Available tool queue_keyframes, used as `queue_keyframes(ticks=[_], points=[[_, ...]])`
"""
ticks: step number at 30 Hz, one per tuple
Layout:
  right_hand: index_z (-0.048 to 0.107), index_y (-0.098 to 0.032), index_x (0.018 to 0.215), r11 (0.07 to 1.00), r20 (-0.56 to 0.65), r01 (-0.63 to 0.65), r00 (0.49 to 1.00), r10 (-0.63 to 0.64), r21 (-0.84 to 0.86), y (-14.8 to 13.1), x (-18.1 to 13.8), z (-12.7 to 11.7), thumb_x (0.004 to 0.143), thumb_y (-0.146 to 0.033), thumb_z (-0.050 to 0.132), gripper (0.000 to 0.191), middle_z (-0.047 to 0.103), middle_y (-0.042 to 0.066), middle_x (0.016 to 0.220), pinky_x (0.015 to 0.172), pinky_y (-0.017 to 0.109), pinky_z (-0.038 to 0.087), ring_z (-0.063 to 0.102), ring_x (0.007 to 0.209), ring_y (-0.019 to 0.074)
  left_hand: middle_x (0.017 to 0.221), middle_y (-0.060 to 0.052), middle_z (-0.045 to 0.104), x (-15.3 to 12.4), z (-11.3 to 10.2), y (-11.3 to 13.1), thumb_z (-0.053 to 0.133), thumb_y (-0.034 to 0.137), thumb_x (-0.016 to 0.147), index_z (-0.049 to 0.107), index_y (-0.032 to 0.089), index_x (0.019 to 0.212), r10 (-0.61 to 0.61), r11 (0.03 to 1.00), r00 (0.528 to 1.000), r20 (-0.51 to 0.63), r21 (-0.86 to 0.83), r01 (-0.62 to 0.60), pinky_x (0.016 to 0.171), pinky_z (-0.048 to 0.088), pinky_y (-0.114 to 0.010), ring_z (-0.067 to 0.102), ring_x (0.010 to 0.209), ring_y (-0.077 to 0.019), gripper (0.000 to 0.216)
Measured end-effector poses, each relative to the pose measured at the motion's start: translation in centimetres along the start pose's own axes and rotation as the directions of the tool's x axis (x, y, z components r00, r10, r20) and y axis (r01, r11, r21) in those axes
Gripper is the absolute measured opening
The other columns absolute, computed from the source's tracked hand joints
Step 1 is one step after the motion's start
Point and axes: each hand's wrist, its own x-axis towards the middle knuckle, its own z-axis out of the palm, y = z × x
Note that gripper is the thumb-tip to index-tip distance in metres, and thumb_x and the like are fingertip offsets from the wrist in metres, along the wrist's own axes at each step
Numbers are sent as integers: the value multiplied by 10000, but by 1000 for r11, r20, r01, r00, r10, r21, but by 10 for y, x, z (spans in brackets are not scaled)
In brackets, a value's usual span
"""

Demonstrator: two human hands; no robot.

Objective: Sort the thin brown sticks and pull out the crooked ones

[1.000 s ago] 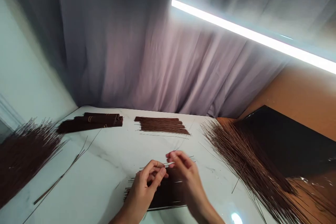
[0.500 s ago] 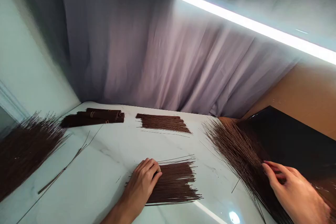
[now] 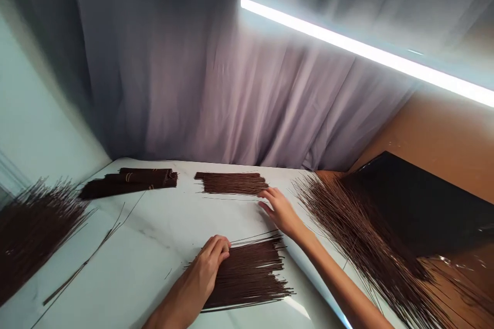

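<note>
A flat layer of thin dark brown sticks (image 3: 250, 272) lies in front of me on the white marble-patterned table. My left hand (image 3: 210, 262) is curled over its left end, fingers together on the sticks. A smaller pile of the same sticks (image 3: 233, 183) lies farther back. At that pile's right end is my right hand (image 3: 280, 208), its thumb apart from its stretched fingers; I see nothing held between them. A single loose stick runs along the front of the far pile toward this hand.
A big heap of long brown sticks (image 3: 366, 236) lies along the right, beside a black panel (image 3: 420, 205). Another heap (image 3: 34, 236) is at the left edge. Tied bundles (image 3: 131, 181) lie back left, with loose strands (image 3: 85, 262) in front. A grey curtain (image 3: 185, 87) hangs behind.
My right hand has left the right-hand heap and moved left and away from me to the far pile's right end. My left hand stays on the near sticks. The view has shifted slightly.
</note>
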Motion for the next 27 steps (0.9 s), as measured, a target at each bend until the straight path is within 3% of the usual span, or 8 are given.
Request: queue_keyframes(ticks=[3, 6, 12, 16, 19, 22, 25, 27], points=[[664, -189, 923, 1000, 96, 12, 995, -13, 14, 15, 28, 35, 940, -197, 642, 29, 684, 52, 922, 792, 323, 505, 629, 878, 201, 1019, -62, 688, -1, 3, -7, 432, 275, 1053, 641, 243, 953, -9, 993, 1000, 3, -118, 9, 918, 548, -311, 669, 962, -209, 234], [646, -159, 909, 1000, 148, 31, 989, -30, 0, 25, 30, 52, 972, -218, 625, 89, 661, 5, 869, 783, 320, 523, 636, 832, 163, 1082, -74, 684, -3, 4, -11, 436, 306, 1054, 650, 239, 983, -30, 980, 999, 14, -195, 32, 968, 552, -298, 673, 1012, -202, 236], [615, -149, 940, 992, 165, 70, 985, -51, -108, 21, 18, 56, 954, -217, 638, 74, 623, 26, 995, 860, 384, 519, 609, 966, 195, 1173, -70, 648, -2, 11, -25, 377, 201, 1048, 602, 232, 1051, -13, 971, 997, 76, -237, 30, 1067, 509, -280, 645, 1131, -172, 227], [561, -159, 893, 988, 148, 85, 987, -65, -127, 18, 15, 52, 862, -46, 578, 118, 591, 48, 967, 848, 375, 504, 567, 952, 214, 1102, -75, 640, 0, 12, -20, 352, 158, 1031, 565, 230, 986, -30, 984, 999, 40, -176, 37, 1012, 529, -284, 650, 1101, -182, 230], [501, -182, 899, 993, 88, 58, 995, -49, -104, 16, 11, 40, 783, 30, 451, 246, 567, 64, 945, 759, 320, 501, 538, 860, 199, 1176, -70, 626, 1, 1, -3, 337, 174, 1048, 558, 241, 1042, -46, 986, 995, 91, -153, 60, 1070, 489, -289, 636, 1125, -170, 231], [466, -198, 958, 997, -24, -14, 1000, 13, -82, 10, -5, 13, 858, -34, 370, 215, 533, 41, 926, 695, 282, 496, 518, 764, 168, 1186, -65, 615, 0, -6, 5, 322, 194, 1054, 555, 248, 1117, -56, 988, 991, 123, -137, 73, 1096, 475, -285, 631, 1136, -163, 248], [463, -201, 1042, 986, -187, -147, 974, 129, -83, 7, -47, -33, 994, -189, 317, 154, 523, 49, 939, 717, 303, 507, 540, 776, 177, 1155, -64, 625, -1, 1, -4, 374, 205, 1035, 568, 249, 1087, -60, 988, 996, 71, -141, 70, 1101, 477, -287, 633, 1149, -176, 205], [457, -194, 1113, 957, -327, -277, 916, 235, -89, 10, -91, -68, 1030, -324, 307, 215, 529, 80, 953, 725, 362, 511, 560, 810, 218, 1110, -66, 634, -1, 9, -14, 386, 186, 1014, 565, 243, 1055, -91, 983, 995, 32, -158, 95, 1073, 502, -283, 651, 1117, -181, 193]])
